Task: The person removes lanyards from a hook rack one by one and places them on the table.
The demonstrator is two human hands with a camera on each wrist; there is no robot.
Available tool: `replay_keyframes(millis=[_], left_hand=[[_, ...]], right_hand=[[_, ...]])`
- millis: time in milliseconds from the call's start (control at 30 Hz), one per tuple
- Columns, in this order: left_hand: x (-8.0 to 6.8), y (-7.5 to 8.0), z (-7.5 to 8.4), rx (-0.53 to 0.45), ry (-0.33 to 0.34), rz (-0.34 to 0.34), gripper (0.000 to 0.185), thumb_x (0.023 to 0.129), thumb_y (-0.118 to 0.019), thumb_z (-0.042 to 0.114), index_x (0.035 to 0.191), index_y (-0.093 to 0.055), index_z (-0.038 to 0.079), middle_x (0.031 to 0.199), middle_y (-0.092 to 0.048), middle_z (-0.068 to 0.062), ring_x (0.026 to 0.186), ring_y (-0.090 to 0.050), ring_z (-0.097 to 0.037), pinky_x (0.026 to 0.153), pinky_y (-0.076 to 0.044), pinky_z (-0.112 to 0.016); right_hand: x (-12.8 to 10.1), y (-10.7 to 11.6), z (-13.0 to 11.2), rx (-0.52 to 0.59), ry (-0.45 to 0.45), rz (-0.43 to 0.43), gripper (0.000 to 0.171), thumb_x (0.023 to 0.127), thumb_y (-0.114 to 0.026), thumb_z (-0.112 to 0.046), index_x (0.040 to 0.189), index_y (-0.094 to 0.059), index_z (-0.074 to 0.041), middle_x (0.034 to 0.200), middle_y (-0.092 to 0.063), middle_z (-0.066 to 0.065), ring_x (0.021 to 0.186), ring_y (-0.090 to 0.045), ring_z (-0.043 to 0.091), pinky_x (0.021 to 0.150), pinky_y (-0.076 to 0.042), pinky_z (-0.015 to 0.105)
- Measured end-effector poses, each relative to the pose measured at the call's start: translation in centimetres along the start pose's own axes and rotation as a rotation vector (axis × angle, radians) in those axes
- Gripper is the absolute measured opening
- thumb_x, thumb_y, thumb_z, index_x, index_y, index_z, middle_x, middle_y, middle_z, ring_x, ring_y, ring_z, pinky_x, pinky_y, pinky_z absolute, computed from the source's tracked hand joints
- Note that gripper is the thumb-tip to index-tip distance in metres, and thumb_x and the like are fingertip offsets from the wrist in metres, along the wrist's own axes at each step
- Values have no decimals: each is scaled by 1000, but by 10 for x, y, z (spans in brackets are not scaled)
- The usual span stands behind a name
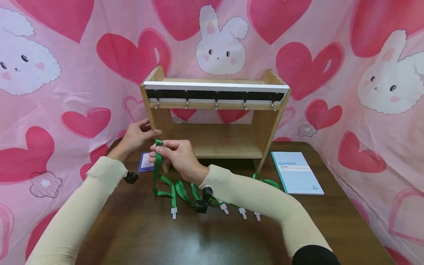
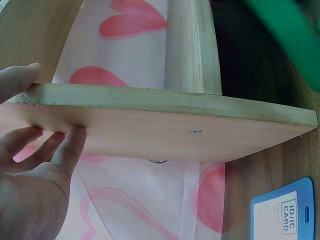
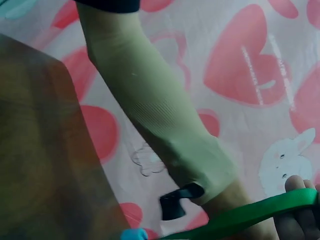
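A light wooden rack [image 1: 228, 141] has a black strip [image 1: 202, 95] with several metal hooks along its upper front. My left hand [image 1: 137, 134] holds the rack's left side panel [image 2: 145, 125], thumb at one face and fingertips against the outer one. Just in front of that panel, my right hand [image 1: 182, 158] pinches the upper loop of a green lanyard [image 1: 158, 163]. Its strap hangs down to the table, where its white clip [image 1: 174, 213] lies. In the right wrist view, the green strap [image 3: 260, 211] crosses in front of the fingers.
More green lanyards [image 1: 180, 189] with white clips lie on the brown table [image 1: 198, 243], partly behind the right forearm. A blue ID card holder [image 1: 145, 162] lies by the rack's left foot. On the right rests a notebook [image 1: 296, 173]. Pink patterned cloth [image 1: 185, 48] hangs behind.
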State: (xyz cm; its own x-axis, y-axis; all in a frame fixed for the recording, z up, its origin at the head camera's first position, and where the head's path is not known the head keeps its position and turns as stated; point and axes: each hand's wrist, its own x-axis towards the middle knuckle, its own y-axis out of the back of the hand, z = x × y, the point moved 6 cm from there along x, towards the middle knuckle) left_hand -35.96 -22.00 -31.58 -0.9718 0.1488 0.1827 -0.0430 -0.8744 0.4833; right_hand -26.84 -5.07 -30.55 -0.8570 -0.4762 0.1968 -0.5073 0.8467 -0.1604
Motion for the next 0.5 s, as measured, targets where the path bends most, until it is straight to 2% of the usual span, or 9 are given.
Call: replay_keyframes(millis=[200,367,500], left_hand=[[3,-1,1,17,-13,-9,74,94,-72,34,156,-40,14,151,-52,-22,138,-51,-44,109,-46,-60],[5,1,-1,16,-24,1,72,93,-73,31,155,-42,13,149,-54,-22,137,-53,-43,106,-49,-56],[4,1,-1,33,-22,4,72,93,-73,32,155,-42,11,149,-53,-23,137,-53,-43,106,-49,-56]], right_hand=[[-15,12,19,-12,-127,-62,24,99,-62,-3,118,-70,10,111,-73,30,83,-79,21,90,-60,41],[-19,21,40,-90,-232,-116,22,99,-61,-3,113,-70,11,107,-75,25,73,-74,12,87,-62,42],[-16,30,57,-159,-267,-108,20,99,-60,-1,111,-70,11,111,-75,25,72,-73,11,85,-62,43]])
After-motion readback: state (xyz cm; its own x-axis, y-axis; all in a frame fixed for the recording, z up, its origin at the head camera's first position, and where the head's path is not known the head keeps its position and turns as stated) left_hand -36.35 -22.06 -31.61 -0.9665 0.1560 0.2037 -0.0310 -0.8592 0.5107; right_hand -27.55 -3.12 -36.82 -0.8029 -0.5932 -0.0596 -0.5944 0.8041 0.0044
